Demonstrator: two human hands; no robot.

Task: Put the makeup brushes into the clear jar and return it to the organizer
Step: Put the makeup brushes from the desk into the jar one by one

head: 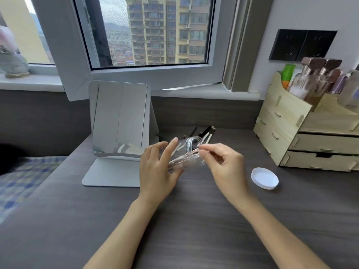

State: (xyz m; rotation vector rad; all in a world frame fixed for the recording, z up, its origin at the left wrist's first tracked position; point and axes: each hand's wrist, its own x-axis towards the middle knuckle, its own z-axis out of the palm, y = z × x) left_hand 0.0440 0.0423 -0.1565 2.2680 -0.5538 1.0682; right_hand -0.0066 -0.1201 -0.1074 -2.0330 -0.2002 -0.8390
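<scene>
A dark grey wood-grain desk (194,220) runs under a window (151,32) that looks out on tall apartment blocks. At the far left a checked blue cloth (25,175) lies beside the desk. A grey standing mirror (119,121) sits on the desk, left of the hands.

The left hand (157,171) cradles the clear jar (186,154) from the left and below, fingers spread and loosely curved around its body, the forefinger lifted along the wall. The jar is transparent, tipped on its side and raised off the desk, with its open mouth facing up and away toward the window. A brush with a pinkish metallic handle (182,158) lies slanted inside it, its upper end sticking out of the mouth.

The right hand (223,164) is just right of the jar's mouth, thumb and forefinger pinched together on the end of that handle, the other fingers curled.

Behind the jar, more makeup brushes (206,133) with dark and white handles lie in a loose heap on the desk. A white lid (264,178) rests flat to the right of the right hand, apart from it. Farther right stands a pale wooden organizer (303,133) with drawers, bottles (312,78) in its top compartments.
</scene>
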